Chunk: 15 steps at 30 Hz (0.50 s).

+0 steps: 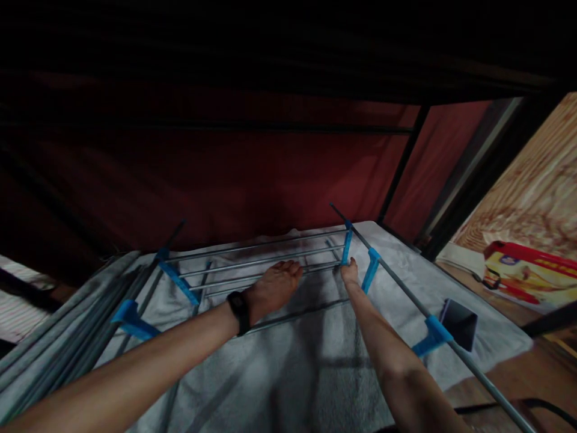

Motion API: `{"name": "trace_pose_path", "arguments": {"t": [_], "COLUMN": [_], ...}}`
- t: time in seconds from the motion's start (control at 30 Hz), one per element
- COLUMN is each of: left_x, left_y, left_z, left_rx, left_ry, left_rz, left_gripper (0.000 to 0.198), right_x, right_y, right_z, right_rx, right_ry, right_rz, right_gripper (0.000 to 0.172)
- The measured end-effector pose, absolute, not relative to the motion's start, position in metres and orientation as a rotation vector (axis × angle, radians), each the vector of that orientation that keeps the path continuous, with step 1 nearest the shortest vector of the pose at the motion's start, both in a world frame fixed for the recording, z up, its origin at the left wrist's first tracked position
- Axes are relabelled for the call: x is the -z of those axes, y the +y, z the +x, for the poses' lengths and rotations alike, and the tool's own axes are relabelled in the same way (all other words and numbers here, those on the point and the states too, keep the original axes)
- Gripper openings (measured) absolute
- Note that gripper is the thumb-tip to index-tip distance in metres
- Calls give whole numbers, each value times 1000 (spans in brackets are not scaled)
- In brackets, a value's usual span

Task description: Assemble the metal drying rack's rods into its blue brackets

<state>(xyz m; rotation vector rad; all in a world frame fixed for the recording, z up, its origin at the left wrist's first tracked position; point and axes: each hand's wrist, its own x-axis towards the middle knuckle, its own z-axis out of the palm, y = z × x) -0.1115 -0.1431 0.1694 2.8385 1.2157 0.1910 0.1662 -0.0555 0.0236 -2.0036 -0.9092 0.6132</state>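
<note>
A rack frame of grey metal tubes and blue plastic brackets lies on a pale cloth (270, 379). My left hand (277, 282), with a black band at the wrist, is held flat over the cross tubes (252, 259), its fingers stretched out and holding nothing visible. At the frame's far right, my right hand (350, 272) is closed at the lower end of a blue plastic bracket (347, 243), where a cross tube meets it; its fingertips are partly hidden. Another blue bracket (371, 270) sits just right of that hand, on the long side tube (401, 285).
Several loose grey tubes (85, 337) lie in a bundle on the left. A dark phone (458, 325) rests on the cloth at right, beyond the side tube. Farther right is a red and yellow package (532, 273). Dark bars and a red cloth wall (252, 180) enclose the back.
</note>
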Motion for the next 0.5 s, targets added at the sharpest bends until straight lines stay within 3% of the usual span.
{"name": "trace_pose_path", "arguments": {"t": [0.27,0.5], "left_x": [-124,-121], "left_y": [-83,-43], "left_z": [-54,-8], "left_rx": [-445,-357], "left_ry": [1421,1501], "left_rz": [2706,2611], "left_gripper": [56,58], "right_x": [-20,-28], "right_y": [-31,-22], "right_z": [177,178], "right_rx": [-579,-533], "right_ry": [-986,-1017], "right_rz": [-1819,-1760], "right_gripper": [77,56]}}
